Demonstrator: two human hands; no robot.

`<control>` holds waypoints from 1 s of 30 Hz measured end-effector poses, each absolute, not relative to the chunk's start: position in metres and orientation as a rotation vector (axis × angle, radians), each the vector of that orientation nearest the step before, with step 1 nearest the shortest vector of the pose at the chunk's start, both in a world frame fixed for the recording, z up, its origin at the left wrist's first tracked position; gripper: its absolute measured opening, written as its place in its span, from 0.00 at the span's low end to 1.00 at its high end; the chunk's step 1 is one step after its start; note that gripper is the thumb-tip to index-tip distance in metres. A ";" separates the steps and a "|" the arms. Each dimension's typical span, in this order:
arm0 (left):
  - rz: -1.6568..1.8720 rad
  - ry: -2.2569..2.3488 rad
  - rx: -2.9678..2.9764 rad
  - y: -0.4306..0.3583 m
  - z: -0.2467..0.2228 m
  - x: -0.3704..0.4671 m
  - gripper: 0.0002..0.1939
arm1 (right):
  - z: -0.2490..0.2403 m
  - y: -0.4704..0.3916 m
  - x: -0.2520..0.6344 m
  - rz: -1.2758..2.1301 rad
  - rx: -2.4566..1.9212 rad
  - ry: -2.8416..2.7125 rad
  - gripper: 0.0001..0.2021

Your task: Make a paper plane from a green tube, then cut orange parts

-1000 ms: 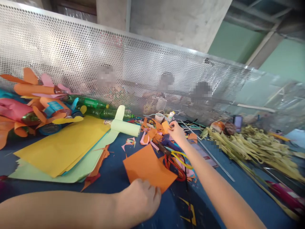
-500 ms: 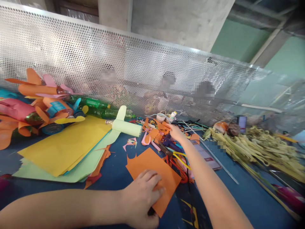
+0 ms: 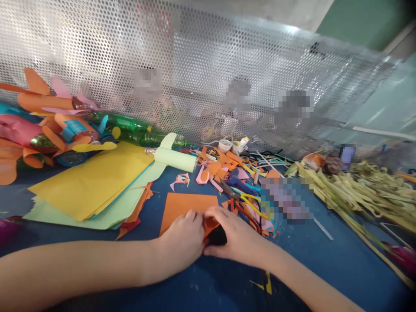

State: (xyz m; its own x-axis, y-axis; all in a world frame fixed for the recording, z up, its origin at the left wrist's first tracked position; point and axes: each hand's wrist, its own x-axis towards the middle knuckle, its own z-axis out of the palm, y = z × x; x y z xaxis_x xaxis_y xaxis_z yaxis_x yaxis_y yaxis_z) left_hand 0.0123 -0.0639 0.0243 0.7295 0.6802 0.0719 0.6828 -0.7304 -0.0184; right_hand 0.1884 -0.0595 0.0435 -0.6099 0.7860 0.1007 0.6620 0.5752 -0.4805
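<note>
A sheet of orange paper (image 3: 190, 203) lies on the blue table top in front of me. My left hand (image 3: 185, 236) presses down on its near part, fingers curled. Close against it, my right hand (image 3: 235, 238) is curved with thumb and fingers at the paper's right edge, where the orange is bent up. Between the two hands shows a dark thing (image 3: 218, 235); its kind is mostly hidden by my fingers.
Yellow paper sheets (image 3: 91, 177) and a green-paper-wrapped bottle with fins (image 3: 177, 159) lie left of centre. Paper-covered bottles (image 3: 48, 104) pile at far left. Scraps (image 3: 224, 162), yellow-handled pliers (image 3: 251, 203) and dried husks (image 3: 357, 186) lie rightward; a perforated screen (image 3: 195, 56) stands behind.
My right hand has come back from the scrap pile to the orange paper beside my left hand. The sheet is turned, with its right edge now bent up. The camera view has tilted down.
</note>
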 end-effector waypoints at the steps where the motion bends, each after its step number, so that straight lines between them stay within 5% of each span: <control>1: -0.107 -1.152 -2.914 -0.064 0.029 0.008 0.16 | 0.040 -0.061 0.191 0.560 -1.174 -2.533 0.23; 7: 0.174 -1.225 -3.056 -0.057 0.059 -0.025 0.09 | 0.029 -0.062 0.205 0.458 -1.097 -2.618 0.05; 22: 0.327 -1.701 -3.636 0.016 0.055 -0.061 0.05 | 0.009 -0.055 0.200 0.367 -1.548 -2.248 0.10; 30: 0.199 -1.428 -3.375 0.009 0.055 -0.059 0.03 | 0.013 -0.054 0.197 0.397 -1.573 -2.287 0.05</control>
